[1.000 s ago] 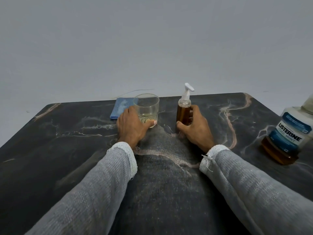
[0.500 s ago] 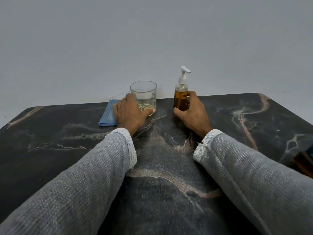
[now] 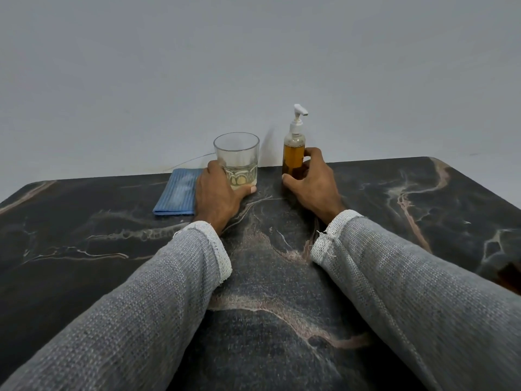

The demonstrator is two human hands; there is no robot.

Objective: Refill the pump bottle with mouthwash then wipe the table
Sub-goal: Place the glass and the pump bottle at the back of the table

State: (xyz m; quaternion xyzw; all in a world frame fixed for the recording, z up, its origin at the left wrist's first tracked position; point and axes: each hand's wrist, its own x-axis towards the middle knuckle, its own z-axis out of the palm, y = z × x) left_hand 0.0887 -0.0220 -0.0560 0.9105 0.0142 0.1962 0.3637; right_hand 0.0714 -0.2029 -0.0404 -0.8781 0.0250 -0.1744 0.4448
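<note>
The pump bottle (image 3: 293,153) stands upright near the far edge of the dark marbled counter (image 3: 423,198), long axis vertical, its white nozzle pointing right. Amber liquid fills it to the shoulder. The right hand (image 3: 311,184) has its grip closed round the bottle's lower body, thumb on the bottle's left side and fingers wrapped over the right. Just left of the bottle, apart from it, stands a clear glass (image 3: 236,160) with a little pale liquid at the bottom; the left hand (image 3: 217,193) holds its base, thumb across the front. Left of the glass, partly covered by that hand, lies a folded blue cloth (image 3: 177,193). Right of the bottle the counter runs bare to its rounded far corner; behind the bottle the counter ends close at a plain wall (image 3: 253,66). The bottle's base is hidden by the fingers. A dark amber shape at the frame's right edge is cut off and cannot be made out. Grey knit sleeves (image 3: 408,292) cover both forearms.
</note>
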